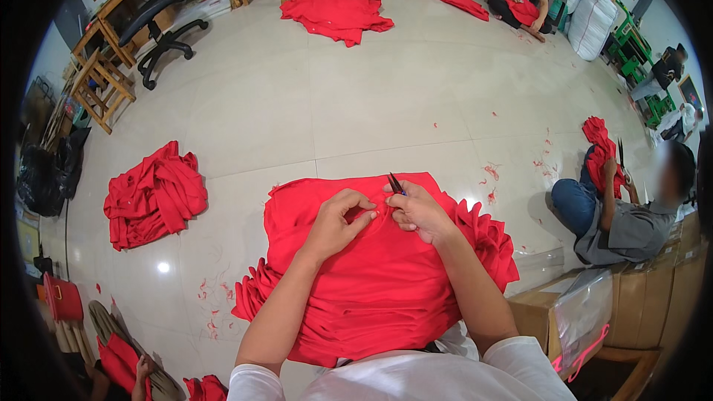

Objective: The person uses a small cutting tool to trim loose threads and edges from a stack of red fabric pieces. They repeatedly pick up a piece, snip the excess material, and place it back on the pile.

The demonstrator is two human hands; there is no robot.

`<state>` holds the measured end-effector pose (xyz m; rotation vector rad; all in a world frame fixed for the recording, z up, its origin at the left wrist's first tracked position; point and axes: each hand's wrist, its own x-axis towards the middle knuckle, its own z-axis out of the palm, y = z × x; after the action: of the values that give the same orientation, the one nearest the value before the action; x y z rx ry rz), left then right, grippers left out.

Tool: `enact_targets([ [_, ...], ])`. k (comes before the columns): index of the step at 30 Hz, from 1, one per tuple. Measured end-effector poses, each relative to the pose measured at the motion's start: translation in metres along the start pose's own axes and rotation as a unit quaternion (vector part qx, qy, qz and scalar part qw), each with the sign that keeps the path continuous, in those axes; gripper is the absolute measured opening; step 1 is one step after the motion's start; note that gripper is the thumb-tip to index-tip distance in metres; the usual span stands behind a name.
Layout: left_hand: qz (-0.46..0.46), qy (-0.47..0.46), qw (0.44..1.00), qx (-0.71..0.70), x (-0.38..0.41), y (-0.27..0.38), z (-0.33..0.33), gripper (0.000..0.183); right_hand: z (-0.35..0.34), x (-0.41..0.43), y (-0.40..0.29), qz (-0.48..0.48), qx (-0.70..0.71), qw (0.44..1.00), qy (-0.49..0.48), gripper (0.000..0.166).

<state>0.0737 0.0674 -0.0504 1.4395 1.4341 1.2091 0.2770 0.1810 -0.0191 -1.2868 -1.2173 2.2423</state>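
Note:
A stack of red garments [367, 289] lies across my lap, its folded edges bunched on both sides. My left hand [345, 220] rests on the top garment, its thumb and forefinger pinching a small bit of the red cloth. Small snips [395, 184] with dark, pointed blades are in my right hand [418, 214], the tips facing up and away from me. The fingers of that hand are curled just to the right of the left fingertips, against the same garment. Part of the snips' handle is hidden in the palm.
Red garment piles lie on the tiled floor, at left [156, 197] and far ahead [337, 14]. People with red cloth sit at right [624, 228], far right [518, 0] and lower left [128, 362]. Cardboard boxes [535, 303] stand beside me. Thread scraps [211, 328] litter the floor.

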Motion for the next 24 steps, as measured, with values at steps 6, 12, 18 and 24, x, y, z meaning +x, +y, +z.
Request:
enact_targets([
  [6, 0.111, 0.034, 0.974, 0.193, 0.002, 0.006, -0.002, 0.008, 0.003, 0.003, 0.005, -0.009, -0.012, 0.999, 0.032, 0.032],
  [12, 0.007, 0.035, 0.994, 0.099, -0.001, 0.002, 0.003, 0.011, 0.008, 0.003, 0.006, -0.016, -0.035, 0.998, 0.044, 0.034],
  [18, -0.080, 0.028, 0.996, -0.009, 0.004, -0.018, 0.008, 0.021, 0.000, 0.033, 0.043, -0.293, -0.235, 0.911, 0.173, 0.042],
  [24, -0.116, 0.028, 0.992, -0.035, 0.002, -0.022, 0.006, 0.022, 0.013, -0.009, 0.031, -0.319, -0.343, 0.862, 0.195, 0.040],
])
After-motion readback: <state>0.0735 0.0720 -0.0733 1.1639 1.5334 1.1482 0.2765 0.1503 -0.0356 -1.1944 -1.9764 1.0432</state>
